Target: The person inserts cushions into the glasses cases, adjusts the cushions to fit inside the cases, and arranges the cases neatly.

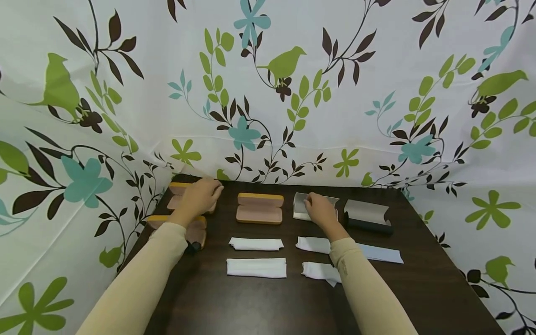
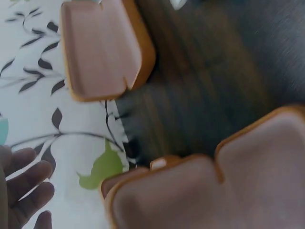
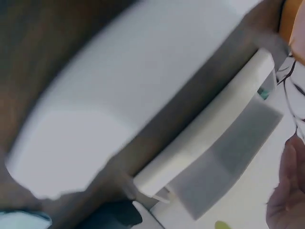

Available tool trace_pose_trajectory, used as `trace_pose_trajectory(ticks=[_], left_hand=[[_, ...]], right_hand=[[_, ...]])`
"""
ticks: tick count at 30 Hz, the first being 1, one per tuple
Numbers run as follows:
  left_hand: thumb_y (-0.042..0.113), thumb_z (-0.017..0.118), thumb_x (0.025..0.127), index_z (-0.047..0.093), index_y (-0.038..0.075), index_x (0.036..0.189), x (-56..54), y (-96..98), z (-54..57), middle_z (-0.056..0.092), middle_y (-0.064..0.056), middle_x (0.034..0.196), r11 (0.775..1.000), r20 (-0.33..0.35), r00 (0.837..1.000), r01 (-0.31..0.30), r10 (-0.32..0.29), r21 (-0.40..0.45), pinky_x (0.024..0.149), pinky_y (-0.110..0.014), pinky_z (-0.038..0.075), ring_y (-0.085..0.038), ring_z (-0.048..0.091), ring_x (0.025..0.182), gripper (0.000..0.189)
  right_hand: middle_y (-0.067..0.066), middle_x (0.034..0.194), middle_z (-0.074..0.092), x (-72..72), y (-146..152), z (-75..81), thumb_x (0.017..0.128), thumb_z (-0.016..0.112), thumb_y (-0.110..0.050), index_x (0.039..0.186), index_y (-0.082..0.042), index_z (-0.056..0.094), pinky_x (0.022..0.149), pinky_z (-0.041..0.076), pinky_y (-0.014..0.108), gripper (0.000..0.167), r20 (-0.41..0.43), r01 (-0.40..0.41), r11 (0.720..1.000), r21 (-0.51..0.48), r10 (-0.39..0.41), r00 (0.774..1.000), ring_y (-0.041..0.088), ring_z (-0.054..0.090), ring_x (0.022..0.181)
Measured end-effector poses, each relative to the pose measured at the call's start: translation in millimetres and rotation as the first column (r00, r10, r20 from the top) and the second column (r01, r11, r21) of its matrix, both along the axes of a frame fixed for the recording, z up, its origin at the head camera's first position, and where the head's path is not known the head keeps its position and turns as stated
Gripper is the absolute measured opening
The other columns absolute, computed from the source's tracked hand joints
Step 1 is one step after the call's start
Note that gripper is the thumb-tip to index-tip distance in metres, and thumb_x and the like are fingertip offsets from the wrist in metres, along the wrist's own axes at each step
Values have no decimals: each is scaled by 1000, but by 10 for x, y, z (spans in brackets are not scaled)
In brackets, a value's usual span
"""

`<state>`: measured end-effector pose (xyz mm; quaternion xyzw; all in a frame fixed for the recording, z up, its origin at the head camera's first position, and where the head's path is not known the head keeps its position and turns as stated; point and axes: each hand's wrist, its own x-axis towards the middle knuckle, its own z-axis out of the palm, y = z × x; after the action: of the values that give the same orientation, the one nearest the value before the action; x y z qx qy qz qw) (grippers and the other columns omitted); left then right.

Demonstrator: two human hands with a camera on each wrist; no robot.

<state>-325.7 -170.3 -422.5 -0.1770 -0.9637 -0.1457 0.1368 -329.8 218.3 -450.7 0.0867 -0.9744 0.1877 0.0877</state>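
Sitting open by your R hand (image 1: 322,211), the white case (image 1: 300,204) lies toward the back of the dark surface (image 1: 251,302). Step in hand looks like handling the open cases, one hand at each side; all 5 appear open, so that part's prob. well along. Next move calls for light fingers & a bit of clearance, esp. w/ the lids up.

In the head view R hand hides the white case's middle; contact can't be told there, but the right-wrist view shows a gap btwn them. Fingers seem loosely bent w/ nothing seen in the grip; exact spread can't be told.

Your L hand (image 1: 201,193) is over the rear-left orange case (image 1: 174,202), partly hiding it. Left-wrist view has those fingers relaxed, slightly apart, holding nothing. Front-left orange case (image 1: 197,228) is below that wrist, nearer you. Btwn your hands sits the mid orange case (image 1: 259,211); the black case (image 1: 368,223) is just R of the white one.

Closer in, 2 folded white cloths (image 1: 256,268) lie in front of the mid case. 2 more white pieces (image 1: 313,244) are partly hidden by your R sleeve (image 1: 368,288), w/ a pale bluish strip (image 1: 382,253) beyond it. Bird-&-leaf curtain (image 1: 276,111) behind.
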Motion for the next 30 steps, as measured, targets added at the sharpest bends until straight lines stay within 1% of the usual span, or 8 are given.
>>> trace_pose_trajectory(ticks=[3, 6, 9, 13, 17, 21, 28, 30], left_hand=[[24, 56, 106, 73, 6, 112, 55, 77, -68, 73, -9, 105, 998, -15, 998, 65, -65, -24, 89, -51, 54, -31, 68, 99, 25], [23, 59, 104, 74, 6, 110, 138, 173, -139, 74, -8, 103, 992, -2, 993, 116, -116, -52, 89, -51, 54, -30, 68, 96, 22], [26, 62, 103, 75, 10, 107, 243, 292, -196, 74, -4, 99, 983, 26, 987, 163, -161, -81, 84, -51, 53, -27, 67, 92, 21], [32, 64, 101, 77, 13, 106, 351, 458, -279, 73, -1, 98, 974, 151, 969, 209, -195, -83, 87, -53, 52, -25, 66, 94, 23], [37, 64, 101, 75, 18, 106, 403, 569, -410, 72, 4, 99, 975, 309, 933, 211, -182, -64, 89, -50, 52, -20, 68, 93, 23], [40, 69, 96, 74, 19, 103, 437, 629, -518, 71, 7, 94, 976, 380, 909, 209, -171, -60, 82, -44, 52, -15, 65, 84, 22], [42, 81, 85, 69, 19, 95, 440, 649, -649, 65, 5, 94, 971, 411, 904, 194, -122, -139, 77, -42, 51, -16, 58, 84, 28], [39, 82, 84, 66, 20, 90, 438, 650, -684, 63, 6, 91, 974, 424, 897, 191, -125, -118, 74, -40, 51, -15, 57, 81, 26]], right_hand=[[5, 78, 60, 98, -55, -57, 102, 63, -16, 93, -6, 64, 64, 49, 41, 13, 32, -63, 998, 15, 62, 998, 21, 55, 69], [2, 77, 60, 200, -151, -120, 98, 68, -15, 88, -8, 64, 64, 49, 40, 12, 55, -106, 994, 27, 104, 993, 19, 55, 69], [2, 83, 65, 308, -275, -168, 96, 71, -14, 91, -9, 68, 68, 52, 40, 8, 86, -150, 988, 43, 146, 986, 18, 59, 73], [3, 94, 70, 426, -414, -233, 96, 72, -17, 100, -9, 72, 75, 56, 40, 9, 160, -222, 973, 62, 210, 965, 20, 66, 84], [2, 95, 70, 492, -520, -288, 96, 72, -19, 105, -9, 71, 77, 56, 39, 14, 238, -302, 952, 48, 283, 929, 20, 66, 87], [0, 89, 67, 525, -603, -311, 94, 75, -20, 101, -9, 70, 72, 54, 38, 14, 289, -352, 936, 15, 333, 898, 17, 63, 79], [-4, 84, 62, 534, -657, -415, 90, 78, -23, 91, -13, 66, 65, 50, 32, 16, 303, -371, 927, 60, 338, 891, 12, 56, 73], [-5, 82, 61, 533, -663, -433, 90, 79, -23, 88, -14, 64, 63, 49, 32, 17, 304, -371, 925, 78, 333, 893, 11, 55, 72]])
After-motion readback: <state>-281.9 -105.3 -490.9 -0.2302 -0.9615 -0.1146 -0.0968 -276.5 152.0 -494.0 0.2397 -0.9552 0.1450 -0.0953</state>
